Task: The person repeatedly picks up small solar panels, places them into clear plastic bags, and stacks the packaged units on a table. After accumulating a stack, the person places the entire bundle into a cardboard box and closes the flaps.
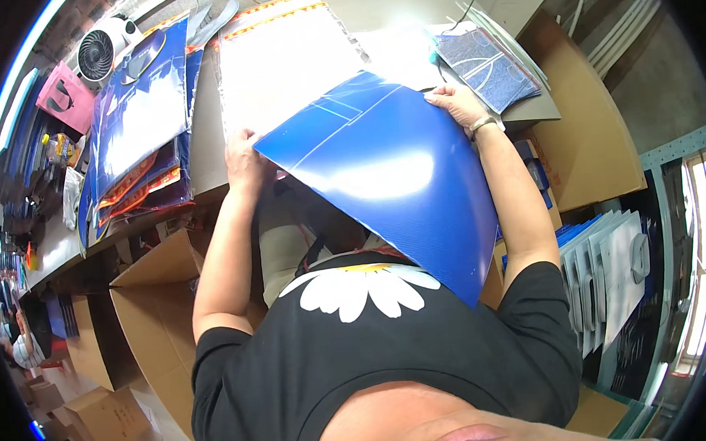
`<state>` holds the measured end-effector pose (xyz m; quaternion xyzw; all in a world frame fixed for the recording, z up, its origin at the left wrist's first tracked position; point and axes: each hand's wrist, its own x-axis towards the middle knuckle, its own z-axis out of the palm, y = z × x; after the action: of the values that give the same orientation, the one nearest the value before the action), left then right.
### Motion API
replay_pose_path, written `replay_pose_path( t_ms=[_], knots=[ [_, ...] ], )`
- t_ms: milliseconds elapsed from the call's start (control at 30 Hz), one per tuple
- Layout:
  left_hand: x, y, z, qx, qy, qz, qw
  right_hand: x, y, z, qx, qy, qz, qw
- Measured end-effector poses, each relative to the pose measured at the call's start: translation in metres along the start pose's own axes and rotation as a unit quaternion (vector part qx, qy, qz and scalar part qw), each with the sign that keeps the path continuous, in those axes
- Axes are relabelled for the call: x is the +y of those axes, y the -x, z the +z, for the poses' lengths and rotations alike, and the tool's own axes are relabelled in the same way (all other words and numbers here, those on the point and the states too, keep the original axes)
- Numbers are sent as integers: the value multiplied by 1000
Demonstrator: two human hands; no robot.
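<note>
A large glossy blue plastic sheet [398, 170] with thin pale lines near its far edge spans the space between my hands. It bows downward, and its near end hangs against my body. My left hand [244, 158] is closed at the sheet's left corner. Fingers of my right hand [457, 105] pinch its far right edge. Beyond the sheet, a white sheet in a clear sleeve with a red and yellow border [289, 64] lies on the table. Right by my right hand sits a stack of denim-patterned blue pieces [493, 69].
Plastic-wrapped blue packs [143, 104] are piled at the left, with a white fan [104, 50] and a pink bag [67, 98] behind. Open cardboard boxes stand below left [154, 303] and at the right [583, 120]. White handled folders [603, 275] fill a rack at lower right.
</note>
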<state>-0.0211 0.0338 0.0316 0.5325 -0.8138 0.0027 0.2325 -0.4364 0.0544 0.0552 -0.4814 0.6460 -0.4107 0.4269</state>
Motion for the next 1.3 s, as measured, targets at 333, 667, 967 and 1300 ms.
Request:
replay_pose_path(
  t_ms=[333,667,967,1300],
  knots=[
    [12,-16,12,116,605,-278,737,-74,23,66,38,566,-108,816],
    [16,-18,22,187,605,-196,748,-97,72,201,-61,482,-412,771],
    [12,-22,22,0,676,-308,670,-108,62,187,-45,420,-442,791],
    [30,-40,28,99,621,-226,743,-114,63,180,-55,428,-437,789]
  ],
)
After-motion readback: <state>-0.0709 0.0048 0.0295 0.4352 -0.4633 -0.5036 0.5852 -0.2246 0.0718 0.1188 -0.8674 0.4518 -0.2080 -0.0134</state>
